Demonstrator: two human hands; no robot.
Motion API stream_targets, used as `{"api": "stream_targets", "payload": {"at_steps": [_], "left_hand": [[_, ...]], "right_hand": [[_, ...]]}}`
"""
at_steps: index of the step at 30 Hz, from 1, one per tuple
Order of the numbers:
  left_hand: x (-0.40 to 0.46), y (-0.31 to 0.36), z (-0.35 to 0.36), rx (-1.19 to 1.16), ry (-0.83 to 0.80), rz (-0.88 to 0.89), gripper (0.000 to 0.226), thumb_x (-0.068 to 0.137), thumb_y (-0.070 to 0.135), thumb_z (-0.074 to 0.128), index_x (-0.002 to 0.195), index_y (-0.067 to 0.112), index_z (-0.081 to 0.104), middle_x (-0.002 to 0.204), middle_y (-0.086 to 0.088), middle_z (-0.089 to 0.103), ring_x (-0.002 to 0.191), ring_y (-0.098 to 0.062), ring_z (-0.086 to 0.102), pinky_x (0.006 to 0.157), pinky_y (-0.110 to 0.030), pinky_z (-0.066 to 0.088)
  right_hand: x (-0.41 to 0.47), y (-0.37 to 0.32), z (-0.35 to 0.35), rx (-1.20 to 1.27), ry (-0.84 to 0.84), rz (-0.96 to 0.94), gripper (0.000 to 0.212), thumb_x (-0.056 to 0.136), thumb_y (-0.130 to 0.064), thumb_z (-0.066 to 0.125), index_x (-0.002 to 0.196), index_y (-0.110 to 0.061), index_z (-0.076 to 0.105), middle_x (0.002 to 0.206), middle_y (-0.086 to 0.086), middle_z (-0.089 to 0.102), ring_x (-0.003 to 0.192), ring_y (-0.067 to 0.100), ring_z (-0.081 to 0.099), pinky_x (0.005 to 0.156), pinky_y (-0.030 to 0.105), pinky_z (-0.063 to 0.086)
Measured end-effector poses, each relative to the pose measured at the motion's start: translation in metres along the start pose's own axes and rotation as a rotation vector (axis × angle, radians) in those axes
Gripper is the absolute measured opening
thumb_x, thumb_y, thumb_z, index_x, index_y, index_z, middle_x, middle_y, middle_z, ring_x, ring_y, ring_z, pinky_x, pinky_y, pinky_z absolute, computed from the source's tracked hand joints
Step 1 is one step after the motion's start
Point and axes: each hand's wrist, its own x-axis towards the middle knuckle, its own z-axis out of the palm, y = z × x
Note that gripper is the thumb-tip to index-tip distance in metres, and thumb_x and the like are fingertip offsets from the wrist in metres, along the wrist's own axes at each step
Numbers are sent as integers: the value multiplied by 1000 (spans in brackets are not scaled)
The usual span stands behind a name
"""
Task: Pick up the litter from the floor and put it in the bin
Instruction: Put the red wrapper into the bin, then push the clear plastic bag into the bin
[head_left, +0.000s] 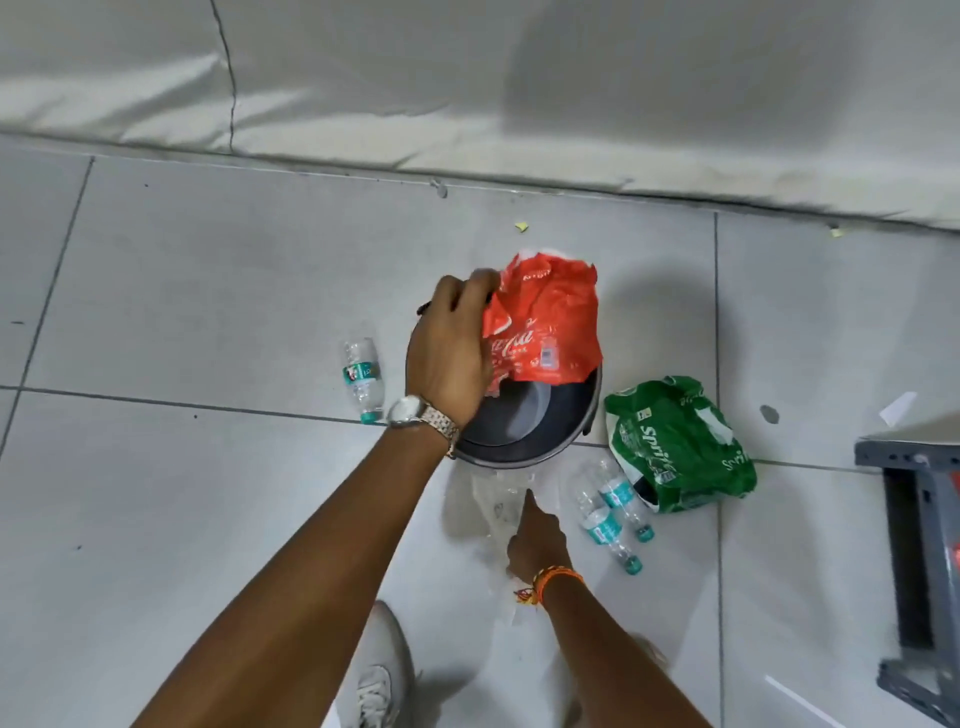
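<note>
Left hand (451, 347) grasps red wrapper (545, 325) over bin (574, 418); right hand (535, 538) pinches clear plastic (496, 506) beside bin: release wrapper only once centred.

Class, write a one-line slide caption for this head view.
Left hand holds a red wrapper over the bin; right hand grasps clear plastic.

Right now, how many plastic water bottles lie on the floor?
3: one bottle left of the bin, two bottles right of it beside the green wrapper, which may hide more.
</note>
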Motion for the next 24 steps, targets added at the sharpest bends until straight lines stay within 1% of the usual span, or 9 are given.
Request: {"api": "stream_targets", "payload": {"at_steps": [5, 7, 9, 12, 14, 17, 20, 21, 24], "left_hand": [[-1, -26, 56, 459, -381, 111, 57, 82, 9, 70, 134, 16, 47, 127, -19, 45, 92, -39, 57, 54, -41, 49], [-3, -42, 72, 671, -608, 117, 71, 83, 32, 73, 144, 21, 39, 144, -17, 38, 121, -40, 47, 84, -45, 49], [-10, -61, 86, 941, -884, 87, 81, 90, 61, 53, 157, 25, 23, 162, -9, 22, 147, -36, 18, 113, -53, 22], [-15, -73, 93, 1030, -1072, 84, 95, 85, 81, 37, 159, 25, 18, 166, -2, 17, 153, -33, 5, 119, -54, 0], [-13, -71, 87, 976, -999, 103, 95, 81, 79, 46, 156, 23, 30, 161, -4, 31, 149, -33, 19, 118, -53, 6], [-6, -67, 69, 832, -707, 169, 68, 88, 62, 46, 140, 19, 50, 138, -11, 56, 131, -34, 43, 108, -47, 27], [-1, -67, 49, 656, -441, 123, 52, 91, 45, 47, 133, 14, 53, 127, -13, 58, 119, -36, 48, 96, -44, 36], [-4, -68, 43, 588, -359, 87, 52, 89, 40, 50, 133, 13, 52, 128, -14, 56, 117, -36, 49, 94, -45, 38], [-14, -66, 25, 497, -116, -104, 55, 78, 28, 56, 132, 15, 50, 129, -13, 54, 113, -37, 50, 88, -45, 40]], "right_hand": [[-20, 24, -11, 545, 126, -39, 74, 82, 14, 54, 149, -14, 42, 124, 16, 66, 84, 31, 72, 78, 48, 63], [-26, 33, -14, 686, 207, -51, 71, 83, 17, 52, 148, -10, 43, 125, 11, 62, 97, 41, 70, 80, 56, 61], [-31, 39, -16, 755, 271, -58, 68, 86, 16, 50, 149, -9, 40, 131, 12, 58, 104, 46, 68, 82, 55, 61], [-42, 43, -22, 856, 320, -63, 60, 91, 17, 45, 146, -5, 42, 138, 20, 56, 104, 47, 68, 68, 38, 65], [-51, 41, -30, 913, 331, -41, 56, 91, 18, 43, 144, -1, 45, 134, 24, 59, 92, 43, 71, 58, 23, 62], [-71, 32, -51, 925, 498, -2, 47, 90, 13, 45, 133, -1, 56, 115, 24, 71, 60, 15, 73, 54, 9, 55], [-98, 5, -82, 844, 831, -167, 45, 86, 13, 48, 129, 3, 59, 105, 24, 74, 66, 11, 74, 59, -4, 47], [-110, -8, -92, 868, 892, -265, 49, 86, 12, 48, 133, 1, 57, 111, 24, 72, 74, 17, 74, 63, 2, 53], [-127, -54, -115, 835, 939, -568, 68, 76, 5, 42, 142, -11, 48, 126, 19, 65, 101, 37, 71, 80, 45, 62]]}}
